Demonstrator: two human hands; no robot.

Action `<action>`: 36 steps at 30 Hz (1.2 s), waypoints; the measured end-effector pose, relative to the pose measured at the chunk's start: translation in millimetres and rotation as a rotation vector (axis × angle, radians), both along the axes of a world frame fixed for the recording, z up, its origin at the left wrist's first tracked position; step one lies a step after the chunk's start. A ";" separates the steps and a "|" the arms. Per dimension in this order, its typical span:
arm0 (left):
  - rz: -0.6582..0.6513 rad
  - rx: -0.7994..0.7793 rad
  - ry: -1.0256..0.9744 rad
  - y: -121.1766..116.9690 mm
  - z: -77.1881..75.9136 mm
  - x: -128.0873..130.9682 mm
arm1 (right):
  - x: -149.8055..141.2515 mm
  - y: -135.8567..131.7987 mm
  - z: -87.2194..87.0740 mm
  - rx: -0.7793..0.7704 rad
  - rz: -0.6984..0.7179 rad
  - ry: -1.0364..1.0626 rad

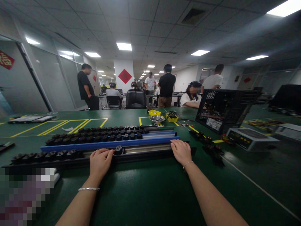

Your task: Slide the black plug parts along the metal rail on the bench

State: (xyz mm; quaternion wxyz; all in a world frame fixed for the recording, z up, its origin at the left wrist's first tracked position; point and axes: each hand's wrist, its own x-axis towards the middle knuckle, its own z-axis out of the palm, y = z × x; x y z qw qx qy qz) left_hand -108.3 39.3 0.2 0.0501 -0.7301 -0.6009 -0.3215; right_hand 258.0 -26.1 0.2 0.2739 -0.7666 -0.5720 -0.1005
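Several long rails lie side by side across the green table (pixel 150 194), each loaded with rows of small black parts (pixel 98 135). One rail has a blue edge (pixel 110 144). My left hand (pixel 100 162) rests on the nearest black rail (pixel 141 151), fingers curled by a single black part (pixel 118 149). My right hand (pixel 181 152) lies flat on the right end of that rail, fingers stretched toward the blue rail. Both wrists wear thin bracelets.
An open computer case (pixel 223 108) and a grey box (pixel 249 138) stand at the right. Yellow bins (pixel 154 112) and a metal bowl (pixel 157 118) sit behind the rails. Loose black parts (pixel 211 147) lie to the right. Several people stand or sit beyond the table.
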 end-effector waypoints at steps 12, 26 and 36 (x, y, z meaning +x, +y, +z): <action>-0.038 0.019 0.002 0.1 -0.8 1.3 | -0.8 -0.9 1.6 -0.010 0.003 -0.003; -0.087 0.009 0.001 -0.1 -1.1 3.4 | 0.5 -0.3 1.0 -0.013 0.006 0.011; -0.113 0.016 -0.002 -0.3 -2.3 4.9 | 1.0 0.9 -0.7 -0.010 0.001 -0.007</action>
